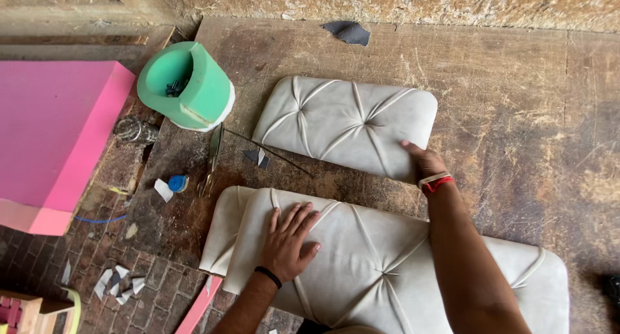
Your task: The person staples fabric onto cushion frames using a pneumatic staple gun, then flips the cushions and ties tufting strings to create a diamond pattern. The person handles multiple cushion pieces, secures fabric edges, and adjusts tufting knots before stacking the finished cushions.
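Scuffed wooden board filled most of the frame, brick floor showing lower left. Left hand lay flat, fingers spread wide, on the big tufted cushion at the bottom – gripping nothing. Right hand pinched the lower right corner of the smaller cushion in the middle. Upper left sat a green foam roll, with a pink foam slab at the left edge.

Two tufted white cushions, one green foam roll, one pink foam slab, one scissors.
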Tool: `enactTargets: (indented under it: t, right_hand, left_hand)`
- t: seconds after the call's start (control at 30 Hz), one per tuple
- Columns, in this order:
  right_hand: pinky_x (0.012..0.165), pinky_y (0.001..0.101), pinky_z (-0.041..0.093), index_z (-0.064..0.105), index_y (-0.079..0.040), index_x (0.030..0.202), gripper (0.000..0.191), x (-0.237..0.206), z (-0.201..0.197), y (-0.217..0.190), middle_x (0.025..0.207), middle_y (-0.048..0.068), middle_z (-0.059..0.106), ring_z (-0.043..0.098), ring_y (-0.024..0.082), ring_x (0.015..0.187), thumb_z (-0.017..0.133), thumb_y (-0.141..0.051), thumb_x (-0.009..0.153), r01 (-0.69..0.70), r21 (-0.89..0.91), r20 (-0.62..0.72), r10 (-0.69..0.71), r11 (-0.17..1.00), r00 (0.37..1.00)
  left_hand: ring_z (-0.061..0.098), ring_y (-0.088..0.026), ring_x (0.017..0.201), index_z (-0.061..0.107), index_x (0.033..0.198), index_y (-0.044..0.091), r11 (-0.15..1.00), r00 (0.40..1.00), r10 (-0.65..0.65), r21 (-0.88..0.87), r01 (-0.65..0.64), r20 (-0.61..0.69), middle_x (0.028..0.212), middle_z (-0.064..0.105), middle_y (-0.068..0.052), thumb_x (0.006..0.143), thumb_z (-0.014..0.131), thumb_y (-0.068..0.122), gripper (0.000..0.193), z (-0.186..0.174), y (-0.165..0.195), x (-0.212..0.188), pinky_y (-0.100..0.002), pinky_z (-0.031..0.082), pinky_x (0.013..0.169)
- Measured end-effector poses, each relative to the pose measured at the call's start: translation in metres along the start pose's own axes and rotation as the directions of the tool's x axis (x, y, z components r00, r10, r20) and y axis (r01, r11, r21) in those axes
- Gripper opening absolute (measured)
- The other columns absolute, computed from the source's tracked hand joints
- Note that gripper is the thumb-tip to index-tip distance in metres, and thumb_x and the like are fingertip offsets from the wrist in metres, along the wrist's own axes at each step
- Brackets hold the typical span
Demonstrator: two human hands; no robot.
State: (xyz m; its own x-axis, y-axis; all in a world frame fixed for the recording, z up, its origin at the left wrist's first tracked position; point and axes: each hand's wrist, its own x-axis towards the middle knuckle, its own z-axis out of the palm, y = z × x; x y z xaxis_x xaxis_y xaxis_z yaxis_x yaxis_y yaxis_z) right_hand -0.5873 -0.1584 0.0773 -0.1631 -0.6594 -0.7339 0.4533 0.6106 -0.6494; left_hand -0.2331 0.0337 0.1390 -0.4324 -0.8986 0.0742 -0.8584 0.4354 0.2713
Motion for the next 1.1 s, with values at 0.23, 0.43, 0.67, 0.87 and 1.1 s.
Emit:
enactTargets:
  t: [0.23,0.43,0.67,0.87,1.1]
  right_hand:
    - [0.091,0.05,0.059,0.06,0.012,0.131,0.068,-0.044,0.039,0.004,0.117,0.027,0.071,0.07,0.039,0.103,0.086,-0.022,0.078,0.179,0.182,0.233,-0.219,0.967,0.948]
    - [0.096,0.0441,0.058,0.057,0.006,0.137,0.063,-0.122,-0.039,0.037,0.121,0.018,0.071,0.071,0.03,0.106,0.077,-0.025,0.086,0.295,0.28,0.278,-0.371,0.914,0.886]
    - [0.091,0.0424,0.058,0.06,0.004,0.134,0.063,-0.221,-0.192,0.118,0.117,0.016,0.074,0.073,0.029,0.102,0.078,-0.031,0.084,0.146,0.37,0.363,-0.288,0.917,0.886]
    - [0.082,0.0355,0.055,0.074,-0.006,0.133,0.06,-0.264,-0.238,0.179,0.117,0.015,0.075,0.072,0.021,0.098,0.073,-0.049,0.091,0.199,-0.482,-0.158,-0.307,0.854,0.938]
    - [0.09,0.0399,0.055,0.074,-0.012,0.13,0.043,-0.338,-0.192,0.208,0.119,0.016,0.071,0.069,0.028,0.105,0.077,-0.036,0.094,0.169,-0.886,-0.227,-0.722,0.432,0.653]
  left_hand:
    - [0.029,-0.028,0.151,0.045,0.152,0.018,1.0,1.0,-0.006,-0.015,0.006,0.002,0.163,0.037,-0.007,0.094,0.058,0.047,0.066,-0.002,-0.001,0.0,-0.059,0.007,0.123]
    - [0.052,-0.021,0.146,0.061,0.138,0.026,0.986,0.982,-0.038,-0.164,0.007,-0.183,0.15,0.059,0.001,0.097,0.061,0.044,0.045,0.013,-0.022,-0.011,-0.054,0.027,0.125]
    - [0.058,-0.041,0.122,0.05,0.143,-0.012,-0.725,0.941,-0.277,-0.6,-0.338,-0.195,0.131,0.061,-0.027,0.118,0.039,0.069,0.086,-0.038,-0.085,-0.091,-0.061,0.05,0.108]
    - [0.06,-0.028,0.118,0.052,0.14,0.016,0.015,0.689,-0.564,-0.829,0.56,0.455,0.137,0.06,-0.012,0.074,0.069,0.035,0.07,-0.058,-0.101,-0.143,-0.059,0.056,0.089]
    - [0.071,-0.027,0.109,0.065,0.125,0.009,0.615,0.82,-0.489,-0.55,0.565,0.295,0.12,0.075,-0.014,0.092,0.075,0.035,0.043,-0.064,-0.118,-0.147,-0.048,0.054,0.094]
